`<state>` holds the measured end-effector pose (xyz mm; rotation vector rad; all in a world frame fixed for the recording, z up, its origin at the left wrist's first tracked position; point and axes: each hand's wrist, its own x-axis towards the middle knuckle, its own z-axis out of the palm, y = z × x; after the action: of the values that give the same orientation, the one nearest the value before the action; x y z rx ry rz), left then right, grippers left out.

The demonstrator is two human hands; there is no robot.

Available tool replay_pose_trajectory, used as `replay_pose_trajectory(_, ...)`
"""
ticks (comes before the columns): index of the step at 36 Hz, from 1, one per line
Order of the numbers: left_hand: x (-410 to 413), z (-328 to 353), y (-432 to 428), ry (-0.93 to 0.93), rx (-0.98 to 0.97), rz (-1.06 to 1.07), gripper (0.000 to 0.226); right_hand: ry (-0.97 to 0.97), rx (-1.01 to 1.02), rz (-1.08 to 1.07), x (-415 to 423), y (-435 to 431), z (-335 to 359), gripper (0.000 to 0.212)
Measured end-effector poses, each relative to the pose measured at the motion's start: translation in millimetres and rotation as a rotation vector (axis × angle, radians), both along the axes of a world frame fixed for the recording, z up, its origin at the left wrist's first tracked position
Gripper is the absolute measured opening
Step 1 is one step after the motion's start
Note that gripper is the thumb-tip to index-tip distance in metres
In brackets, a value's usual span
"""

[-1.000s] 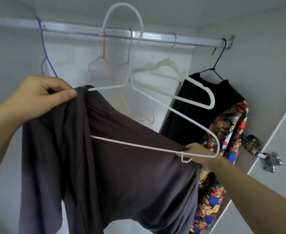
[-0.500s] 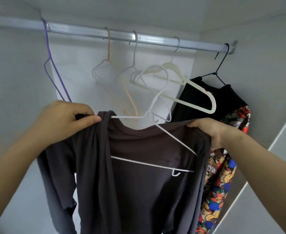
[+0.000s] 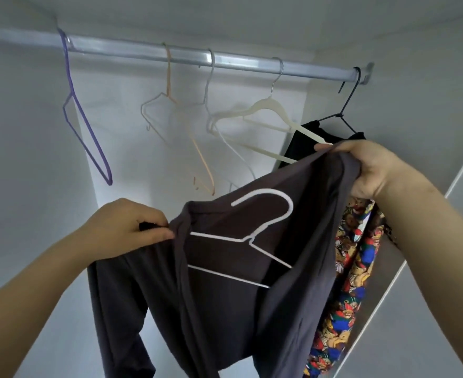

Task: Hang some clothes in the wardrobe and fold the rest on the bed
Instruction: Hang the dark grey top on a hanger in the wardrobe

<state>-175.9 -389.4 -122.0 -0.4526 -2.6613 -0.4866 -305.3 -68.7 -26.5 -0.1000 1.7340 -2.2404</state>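
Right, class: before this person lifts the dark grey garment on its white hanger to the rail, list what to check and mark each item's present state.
1. Left hand grips the dark grey garment at one shoulder: ok.
2. Right hand grips its other end, raised higher: ok.
3. White hanger hook clear of the cloth: not ok, it lies against the fabric.
4. Hanger's right end seated in the shoulder: cannot tell, cloth hides it.
5. Free stretch of rail between the purple hanger and the peach hanger: ok.
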Motion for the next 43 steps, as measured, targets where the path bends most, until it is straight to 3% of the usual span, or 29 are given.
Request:
replay_pose_trajectory(2,2.0,2.4,5.3,-0.037,0.172,-0.015,0.037,0.057,0.015,0.040,2.3,-4.1,2.8,0.039)
replay_pose_trajectory(5,-0.5,7.1,11.5,-0.011,0.419,0.002,0.011,0.063,0.125,0.051,5.3,-14.4,-0.3,0.029)
replay_pose_trajectory(7,-2.8,8.1,13.0,0.024,0.469,0.037,0.024,0.043,0.165,0.048,4.9,-20.7,-5.5,0.025)
replay_pose_trajectory(12,-1.6,10.5,21.4,-0.009,0.510,0.087,0.022,0.074,0.272,0.117,6.0,-32.7,-27.4,0.019)
replay_pose_trajectory(15,0.3,10.4,17.4,0.023,0.581,0.129,0.022,0.191,0.335,0.187,4.6,-30.5,-36.9,0.015)
replay_pose_trajectory(18,2.4,9.8,8.8,0.040,0.631,0.184,0.026,0.423,0.570,0.135,6.1,-24.6,-42.8,0.011)
replay_pose_trajectory(19,1.9,9.0,5.3,0.048,0.651,0.196,0.029,0.490,0.663,0.123,7.0,-22.5,-44.8,0.015)
replay_pose_trajectory(22,2.0,9.0,0.2,0.069,0.688,0.213,0.032,0.543,0.874,0.129,9.8,-18.6,-51.0,0.054)
replay_pose_trajectory(24,1.6,9.7,1.4,0.053,0.663,0.195,0.032,0.602,0.926,0.113,13.2,-21.0,-54.4,0.056)
replay_pose_trajectory(28,0.2,13.0,4.0,-0.053,0.543,0.135,0.026,0.656,0.823,0.088,13.7,-24.9,-63.3,0.056)
replay_pose_trajectory(30,1.4,18.1,2.7,-0.236,0.539,0.077,0.007,0.640,0.746,0.060,12.5,-22.9,-68.6,0.057)
replay_pose_trajectory(32,2.5,23.0,3.8,-0.483,0.542,0.009,0.051,0.614,0.714,0.054,10.8,-21.3,-73.9,0.059)
replay_pose_trajectory(34,0.5,22.0,12.8,-0.575,0.546,0.000,0.056,0.603,0.710,0.064,10.2,-21.3,-79.1,0.060)
replay_pose_trajectory(38,-15.1,13.3,30.1,-0.249,0.475,0.217,0.016,0.591,0.728,0.067,9.1,-21.5,-87.1,0.060)
replay_pose_trajectory(41,-18.3,6.2,37.2,0.157,0.289,0.317,0.012,0.571,0.706,0.051,8.8,-20.3,-91.6,0.061)
replay_pose_trajectory(43,-14.8,5.9,40.0,0.319,0.291,0.242,0.024,0.553,0.663,0.016,7.8,-18.2,-94.0,0.062)
